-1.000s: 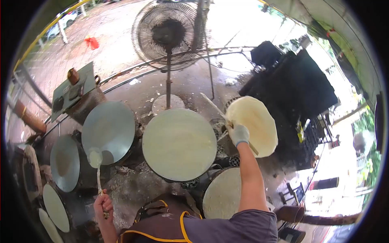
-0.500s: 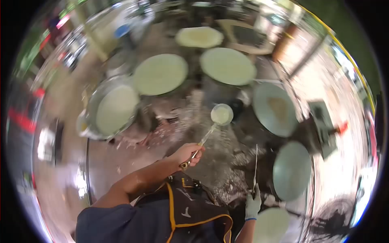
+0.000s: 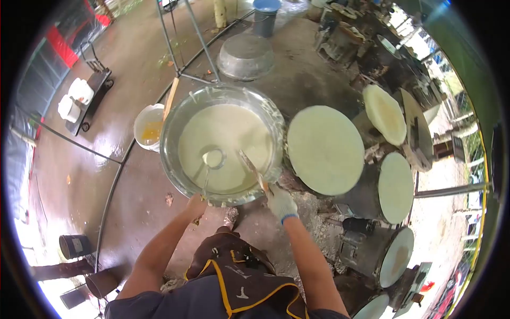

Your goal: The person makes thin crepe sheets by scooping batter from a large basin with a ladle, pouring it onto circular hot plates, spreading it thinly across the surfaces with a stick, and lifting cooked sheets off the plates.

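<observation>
My bare left hand (image 3: 196, 206) is closed around the handle of a metal ladle (image 3: 215, 158). The ladle's bowl sits in creamy white batter (image 3: 228, 125), which fills much of a wide metal basin (image 3: 169, 154). On the basin's right side, my gloved right hand (image 3: 281, 202) grips a flat wooden spatula (image 3: 251, 165) coated in batter. Its tip reaches over or into the batter; which one I cannot tell. Right of the basin is a round griddle (image 3: 325, 149) covered with a pale layer.
More round griddles (image 3: 396, 186) on drum stoves curve down the right side. A pale flatbread (image 3: 385, 114) lies beyond them. A white bucket (image 3: 150, 127) with yellow liquid touches the basin's left. An upturned metal tub (image 3: 246, 56) and blue bucket (image 3: 265, 21) stand behind. Metal poles (image 3: 112, 186) cross the left floor.
The view has turned left to the basin. The ladle has gone from above the floor between the griddles into the batter. My right hand has brought the spatula from the right to the basin.
</observation>
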A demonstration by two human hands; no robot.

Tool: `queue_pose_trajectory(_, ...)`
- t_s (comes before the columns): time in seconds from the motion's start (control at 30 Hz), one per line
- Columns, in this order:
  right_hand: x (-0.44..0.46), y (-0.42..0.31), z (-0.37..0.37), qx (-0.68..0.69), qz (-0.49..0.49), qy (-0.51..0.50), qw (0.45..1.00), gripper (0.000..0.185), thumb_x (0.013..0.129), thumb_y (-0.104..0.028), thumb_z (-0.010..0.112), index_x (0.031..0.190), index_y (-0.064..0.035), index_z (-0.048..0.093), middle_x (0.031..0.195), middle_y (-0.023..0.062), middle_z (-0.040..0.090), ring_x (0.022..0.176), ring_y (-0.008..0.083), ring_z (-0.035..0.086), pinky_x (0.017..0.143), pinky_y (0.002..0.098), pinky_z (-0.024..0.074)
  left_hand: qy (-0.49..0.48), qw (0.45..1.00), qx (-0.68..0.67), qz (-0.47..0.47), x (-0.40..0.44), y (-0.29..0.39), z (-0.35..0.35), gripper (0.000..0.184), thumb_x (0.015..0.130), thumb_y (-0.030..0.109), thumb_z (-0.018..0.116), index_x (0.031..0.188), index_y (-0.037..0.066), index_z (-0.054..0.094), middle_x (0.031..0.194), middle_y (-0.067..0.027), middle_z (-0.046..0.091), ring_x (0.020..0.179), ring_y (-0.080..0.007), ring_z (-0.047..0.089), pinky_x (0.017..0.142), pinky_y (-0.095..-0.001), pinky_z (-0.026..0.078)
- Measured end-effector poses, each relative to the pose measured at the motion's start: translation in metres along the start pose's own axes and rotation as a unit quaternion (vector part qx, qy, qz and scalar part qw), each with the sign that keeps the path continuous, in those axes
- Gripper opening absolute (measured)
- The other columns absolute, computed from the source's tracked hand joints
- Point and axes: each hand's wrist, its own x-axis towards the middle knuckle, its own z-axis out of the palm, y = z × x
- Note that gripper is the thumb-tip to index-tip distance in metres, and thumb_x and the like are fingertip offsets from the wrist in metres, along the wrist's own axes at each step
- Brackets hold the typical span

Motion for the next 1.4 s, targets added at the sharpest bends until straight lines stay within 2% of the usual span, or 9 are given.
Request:
queue_pose_trajectory(0.1,0.106,0.011,0.036,-0.079,-0.046,-0.207,0.974,0.037,0.091,-0.035,0.051,0.112,-0.0065,0.061,0.08,0.0134,0.067,0.065,0.0263,0.064,0.062,0.0385,0.0496,0.1,0.969,0.214,0.066,0.05,-0.014,-0.009,0.038,0.079,0.01,0.055,0.113,-0.004,0.046,0.07,-0.0189,0.06,0.052,-0.0276,0.061,0.043,-0.0423,0.048)
queue_pose_trajectory(0.2,0.111,-0.037,-0.017,0.104,0.093,-0.335,0.932,0.05,0.09,-0.046,0.053,0.091,0.0023,0.065,0.084,0.0156,0.069,0.068,0.0216,0.067,0.058,0.0356,0.0518,-0.016,0.999,0.039,-0.007,0.06,0.001,-0.006,0.027,0.081,0.011,0.057,0.103,-0.003,0.049,0.063,-0.0123,0.056,0.047,-0.0214,0.054,0.041,-0.035,0.044)
queue_pose_trajectory(0.3,0.074,-0.021,0.027,0.189,0.066,-0.3,0.933,0.038,0.092,-0.04,0.056,0.1,-0.0036,0.065,0.069,0.0085,0.063,0.042,0.0137,0.052,0.04,0.0296,0.0421,-0.127,0.979,-0.141,-0.072,0.058,0.019,0.006,0.019,0.083,0.012,0.058,0.094,-0.002,0.052,0.056,-0.0057,0.051,0.042,-0.0152,0.048,0.038,-0.0277,0.04)
queue_pose_trajectory(0.4,0.035,-0.046,0.044,0.437,0.193,-0.297,0.827,0.03,0.095,-0.034,0.054,0.109,-0.0081,0.059,0.062,0.0047,0.057,0.038,0.0107,0.044,0.035,0.0246,0.0348,-0.329,0.747,-0.534,-0.219,0.066,0.01,0.005,0.016,0.088,0.01,0.054,0.074,0.008,0.047,0.052,0.0027,0.04,0.038,-0.0079,0.038,0.035,-0.0232,0.033)
queue_pose_trajectory(0.6,0.059,-0.119,-0.019,0.703,0.239,-0.224,0.631,0.026,0.096,-0.026,0.051,0.117,-0.0129,0.053,0.061,0.0032,0.053,0.036,0.0092,0.039,0.032,0.0205,0.0298,-0.39,0.721,-0.572,0.028,0.0,0.153,-0.064,0.013,0.089,0.009,0.052,0.081,0.012,0.044,0.054,0.0068,0.033,0.039,-0.0039,0.031,0.035,-0.02,0.022)
queue_pose_trajectory(0.83,-0.004,-0.13,-0.138,0.733,-0.102,-0.076,0.668,0.034,0.094,-0.016,0.047,0.127,-0.0049,0.048,0.067,0.0033,0.053,0.04,0.0104,0.044,0.034,0.0228,0.0349,-0.262,0.855,-0.366,0.259,-0.108,0.264,-0.109,0.014,0.088,0.006,0.053,0.094,0.012,0.041,0.056,0.0044,0.034,0.039,-0.0056,0.032,0.035,-0.0234,0.024)
queue_pose_trajectory(1.1,-0.132,-0.009,-0.123,0.675,0.113,0.096,0.723,0.03,0.096,-0.022,0.048,0.122,-0.009,0.053,0.065,0.004,0.057,0.04,0.0097,0.044,0.035,0.023,0.0349,-0.248,0.954,-0.081,0.15,-0.152,0.243,0.003,0.012,0.087,0.007,0.052,0.085,0.008,0.04,0.058,0.0032,0.035,0.041,-0.0059,0.034,0.036,-0.0244,0.03)
queue_pose_trajectory(1.23,-0.245,0.08,-0.106,0.562,0.146,0.19,0.792,0.038,0.096,-0.024,0.048,0.131,-0.0088,0.051,0.066,0.0039,0.059,0.05,0.0093,0.053,0.045,0.0264,0.043,-0.452,0.885,-0.109,0.0,-0.192,0.221,0.123,0.013,0.091,0.008,0.05,0.081,0.011,0.042,0.056,0.0042,0.035,0.04,-0.0047,0.035,0.034,-0.0229,0.029)
queue_pose_trajectory(1.4,-0.445,0.224,-0.039,0.158,0.208,0.326,0.909,0.043,0.094,-0.035,0.048,0.136,-0.023,0.047,0.095,0.017,0.065,0.081,0.0358,0.063,0.073,0.0417,0.0497,-0.62,0.72,-0.18,-0.252,-0.306,0.231,0.289,0.027,0.096,0.01,0.044,0.069,0.013,0.037,0.059,0.006,0.034,0.041,-0.0001,0.031,0.035,-0.0166,0.028)
